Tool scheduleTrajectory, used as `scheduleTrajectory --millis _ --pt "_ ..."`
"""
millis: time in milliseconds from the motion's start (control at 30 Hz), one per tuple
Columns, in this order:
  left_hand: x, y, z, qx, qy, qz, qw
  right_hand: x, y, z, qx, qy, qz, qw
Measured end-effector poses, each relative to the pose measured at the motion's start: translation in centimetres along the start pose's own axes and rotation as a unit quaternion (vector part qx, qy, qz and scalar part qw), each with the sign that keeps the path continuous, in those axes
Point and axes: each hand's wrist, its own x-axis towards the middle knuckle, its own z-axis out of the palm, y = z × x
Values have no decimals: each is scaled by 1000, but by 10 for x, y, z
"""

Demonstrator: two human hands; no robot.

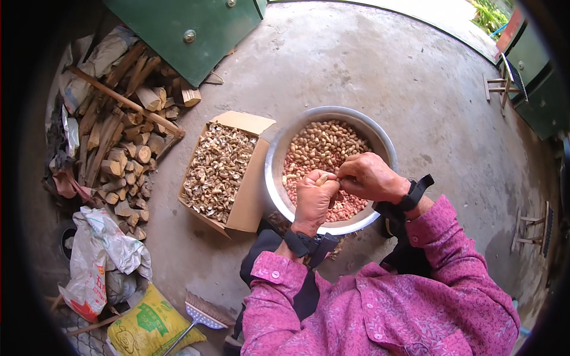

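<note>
Left of the hands, a heap of split firewood (pixel 122 130) lies against the dark edge of the concrete floor (pixel 368 77). Nearer the person on that side sit crumpled white plastic bags (pixel 98 255), a yellow sack (pixel 151 326) and a hand brush (pixel 205 312) — all well apart from the hands. Beyond them stands a green metal door (pixel 190 26); far to the right, two small wooden stools (pixel 499 89) — one low (pixel 531 228).

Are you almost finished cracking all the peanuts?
A lot looks done: the round metal bowl holds a deep layer of pinkish shelled peanuts, and the open cardboard box beside it is full of empty brown shells. In hand now: the left hand and right hand pinch one pale peanut pod over the bowl. No pile of uncracked pods shows, so what remains is unclear.
</note>
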Motion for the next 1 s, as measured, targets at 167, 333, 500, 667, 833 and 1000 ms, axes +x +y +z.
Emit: scheduleTrajectory --millis 167,333,500,667,833,1000 --pt "3 -5 0 -38 -1 0 999 -2 -1 4 15 69 -18 997" --pt "6 -5 3 -88 37 -7 995 -1 -17 8 -13 116 46 992" --pt "10 -5 8 -178 35 -6 983 4 -11 15 84 142 131 978" --pt "9 5 2 -246 -2 -48 968 4 1 5 297 140 204 922" --pt "12 4 -5 -295 -19 -76 952 5 5 -3 598 81 256 755" --pt "10 6 -9 -332 -50 -98 937 4 5 -5 642 62 253 721"
